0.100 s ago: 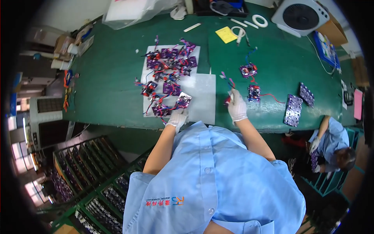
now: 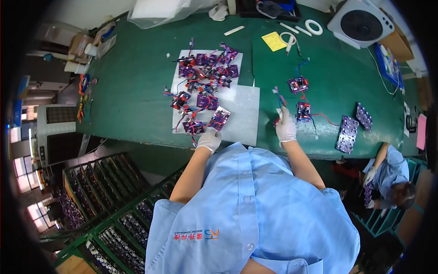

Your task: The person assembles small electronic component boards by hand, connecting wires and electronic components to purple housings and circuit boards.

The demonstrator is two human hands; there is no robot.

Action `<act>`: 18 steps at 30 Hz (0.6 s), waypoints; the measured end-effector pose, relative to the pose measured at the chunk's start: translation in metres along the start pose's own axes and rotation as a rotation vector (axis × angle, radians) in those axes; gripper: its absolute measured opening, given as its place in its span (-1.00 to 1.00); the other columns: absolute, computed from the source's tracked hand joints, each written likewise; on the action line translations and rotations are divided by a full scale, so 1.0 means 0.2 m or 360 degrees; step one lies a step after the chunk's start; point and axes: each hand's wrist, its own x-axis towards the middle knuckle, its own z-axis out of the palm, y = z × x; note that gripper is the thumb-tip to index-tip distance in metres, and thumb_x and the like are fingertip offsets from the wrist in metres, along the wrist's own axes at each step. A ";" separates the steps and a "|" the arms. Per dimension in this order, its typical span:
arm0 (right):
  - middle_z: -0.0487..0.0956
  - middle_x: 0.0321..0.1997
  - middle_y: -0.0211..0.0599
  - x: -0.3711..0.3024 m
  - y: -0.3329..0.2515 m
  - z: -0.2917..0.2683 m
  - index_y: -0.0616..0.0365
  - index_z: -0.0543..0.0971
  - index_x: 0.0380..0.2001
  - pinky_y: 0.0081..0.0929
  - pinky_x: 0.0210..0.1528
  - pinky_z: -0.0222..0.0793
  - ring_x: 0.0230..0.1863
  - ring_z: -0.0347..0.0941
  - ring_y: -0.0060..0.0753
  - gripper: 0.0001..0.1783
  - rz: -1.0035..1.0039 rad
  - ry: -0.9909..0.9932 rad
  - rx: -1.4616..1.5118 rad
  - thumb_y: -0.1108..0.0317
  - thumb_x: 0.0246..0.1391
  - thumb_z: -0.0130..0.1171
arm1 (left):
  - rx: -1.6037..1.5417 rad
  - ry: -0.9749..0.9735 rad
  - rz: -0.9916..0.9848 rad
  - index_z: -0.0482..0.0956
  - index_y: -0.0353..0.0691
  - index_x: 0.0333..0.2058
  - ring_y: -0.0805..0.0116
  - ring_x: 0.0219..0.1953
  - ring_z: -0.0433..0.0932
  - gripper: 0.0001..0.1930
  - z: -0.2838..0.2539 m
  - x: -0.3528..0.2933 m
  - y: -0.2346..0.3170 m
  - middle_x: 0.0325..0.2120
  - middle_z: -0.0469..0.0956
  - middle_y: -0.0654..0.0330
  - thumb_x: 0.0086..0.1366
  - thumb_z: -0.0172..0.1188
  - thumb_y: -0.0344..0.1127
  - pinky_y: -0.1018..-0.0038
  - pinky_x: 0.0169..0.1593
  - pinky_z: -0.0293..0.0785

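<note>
My left hand (image 2: 210,139), in a white glove, is at the near edge of the table with its fingers curled at the lower edge of a shiny purple circuit board (image 2: 221,117). Farther right, my gloved right hand (image 2: 285,125) pinches a small circuit board (image 2: 276,121), mostly hidden by the fingers; pink and blue wires (image 2: 278,95) rise beyond it. Beyond my left hand, several purple boards with red, blue and black wires (image 2: 207,101) lie heaped on a white sheet (image 2: 244,109). To the right of my right hand lies a wired board (image 2: 304,112), with another (image 2: 298,85) behind it.
Two bare panels (image 2: 347,134) lie at the right of the green table (image 2: 132,91). A fan (image 2: 361,25), a yellow note (image 2: 273,41) and tape rolls (image 2: 313,27) are at the back. Racks of boards (image 2: 105,187) stand lower left; a co-worker (image 2: 391,171) sits at right.
The whole view has shifted slightly, so the table and its contents appear a little farther right. Both hands keep nearly the same pose.
</note>
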 end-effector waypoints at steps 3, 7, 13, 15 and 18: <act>0.45 -0.22 0.16 0.04 0.11 0.06 0.03 0.28 0.05 -0.03 -0.31 0.35 -0.33 0.44 0.16 -0.48 0.0115 -0.0137 -0.0060 0.45 -0.09 -0.04 | 0.0145 0.0428 0.0188 0.50 -0.30 -0.35 -0.14 -0.31 0.49 -0.68 -0.05 -0.05 0.06 -0.37 0.50 -0.18 0.17 -0.08 -0.16 0.09 -0.21 0.41; 0.48 -0.26 0.18 0.09 0.03 0.00 0.05 0.36 -0.03 -0.05 -0.27 0.36 -0.29 0.45 0.17 -0.62 0.0190 -0.0381 -0.0227 0.35 0.03 -0.13 | 0.0326 0.0227 -0.0212 0.53 -0.28 -0.31 -0.08 -0.22 0.50 -0.57 -0.06 0.06 0.04 -0.31 0.51 -0.16 0.20 -0.13 -0.01 0.13 -0.12 0.39; 0.51 -0.45 0.08 0.08 -0.26 -0.22 0.14 0.45 -0.28 -0.14 -0.34 0.38 -0.43 0.48 0.07 -0.74 0.0061 -0.1243 -0.0032 0.25 0.05 -0.13 | -0.0237 0.0445 -0.0258 0.50 -0.33 -0.21 -0.06 -0.13 0.46 -0.43 -0.04 0.17 -0.02 -0.26 0.50 -0.17 0.20 -0.10 0.14 0.20 -0.05 0.34; 0.54 -0.50 -0.06 0.07 -0.37 -0.26 0.16 0.43 -0.20 -0.31 -0.49 0.38 -0.62 0.45 -0.15 -0.64 0.0182 -0.1359 0.0163 0.14 0.07 -0.12 | -0.0514 0.0334 -0.0024 0.49 -0.35 -0.29 -0.11 -0.22 0.47 -0.50 0.05 0.26 -0.08 -0.33 0.49 -0.22 0.24 -0.11 0.07 0.17 -0.13 0.34; 0.59 -0.46 -0.28 0.07 -0.47 -0.25 0.20 0.38 -0.04 -0.55 -0.71 0.21 -0.79 0.21 -0.54 -0.43 0.0681 -0.1137 0.0882 -0.06 0.08 -0.11 | -0.0510 0.0303 0.0310 0.48 -0.34 -0.37 -0.13 -0.31 0.48 -0.54 -0.04 0.20 0.15 -0.43 0.50 -0.18 0.27 -0.12 0.02 0.14 -0.24 0.37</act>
